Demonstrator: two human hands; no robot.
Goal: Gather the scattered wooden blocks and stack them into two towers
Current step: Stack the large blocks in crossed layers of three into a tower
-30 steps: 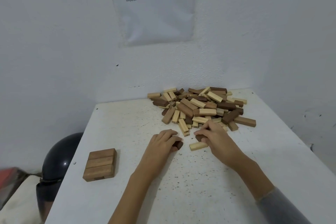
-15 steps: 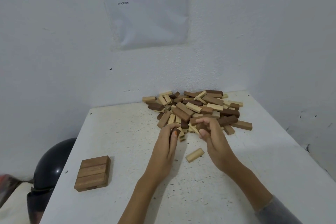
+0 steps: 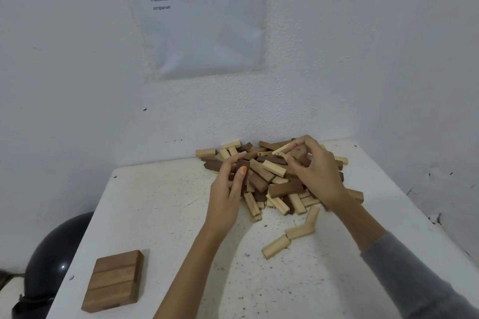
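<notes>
A dark block (image 3: 242,166) is pinched by the left hand (image 3: 226,190) above the pile (image 3: 283,189). A brown block (image 3: 299,152) is seemingly gripped by the right hand (image 3: 317,173).

your left hand (image 3: 224,197) shows one nail (image 3: 243,170) painted bright orange, on the thumb. your left forearm (image 3: 186,274) is bare all the way down to the lower edge of the view. on your right arm you wear a grey long sleeve (image 3: 414,282) of soft, plain cloth. its cuff ends partway along the forearm, leaving the wrist and your right hand (image 3: 320,176) uncovered.
</notes>
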